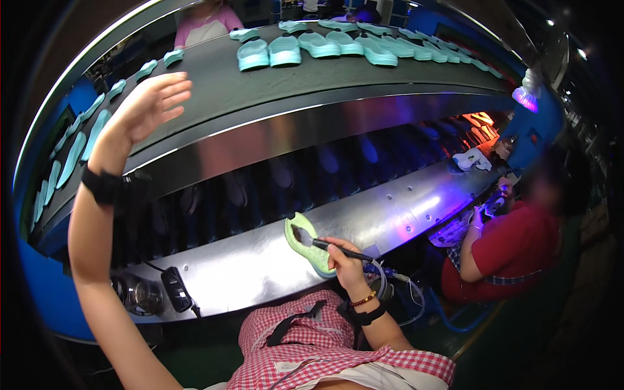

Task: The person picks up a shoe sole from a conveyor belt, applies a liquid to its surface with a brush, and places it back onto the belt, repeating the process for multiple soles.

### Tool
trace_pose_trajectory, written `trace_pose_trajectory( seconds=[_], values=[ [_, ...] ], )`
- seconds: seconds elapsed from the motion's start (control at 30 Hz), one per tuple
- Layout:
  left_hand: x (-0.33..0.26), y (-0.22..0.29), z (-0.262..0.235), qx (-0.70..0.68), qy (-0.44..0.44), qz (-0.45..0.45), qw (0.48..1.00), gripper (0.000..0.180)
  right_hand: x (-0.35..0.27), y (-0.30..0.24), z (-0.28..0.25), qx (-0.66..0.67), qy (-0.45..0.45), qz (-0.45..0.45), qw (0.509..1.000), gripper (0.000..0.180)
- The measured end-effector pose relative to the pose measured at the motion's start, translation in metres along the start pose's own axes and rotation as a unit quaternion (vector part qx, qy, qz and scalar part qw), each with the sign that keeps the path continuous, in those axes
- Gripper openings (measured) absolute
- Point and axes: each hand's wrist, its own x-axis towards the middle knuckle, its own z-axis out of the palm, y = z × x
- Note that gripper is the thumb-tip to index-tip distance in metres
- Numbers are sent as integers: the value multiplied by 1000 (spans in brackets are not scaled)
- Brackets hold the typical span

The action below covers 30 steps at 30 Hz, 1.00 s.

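Observation:
My left hand (151,107) is raised over the near left part of the upper belt, fingers stretched out and holding nothing. In my right hand (346,265) is a black-handled brush (330,246), with clear tubing near its rear end. The brush head lies over a pale green shoe sole (307,251), which rests at an angle on the metal ledge in front of me. Part of the sole is hidden by the brush and my right hand. Whether my right fingers also touch the sole, I cannot tell.
Several turquoise soles (285,51) lie on the dark upper conveyor belt (214,91). Under it runs a lower level with more soles. A black device (175,289) sits on the metal ledge (227,263). At right, a co-worker in a red shirt (513,244) handles something.

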Motion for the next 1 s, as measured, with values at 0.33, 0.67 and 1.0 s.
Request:
trace_pose_trajectory(
  seconds=[0.33, 0.67, 1.0],
  values=[
    [158, 10, 55, 611, -70, 126, 778, 76, 0, 7, -11, 14, 4, 33, 999, 22],
    [13, -9, 76, 707, 37, 212, 673, 24, 4, 20, -23, -24, 65, 18, 997, 21],
    [-135, -193, 27, -268, 73, 49, 959, 51, 1, 1, 13, -27, 39, -20, 999, 27]
  ],
)
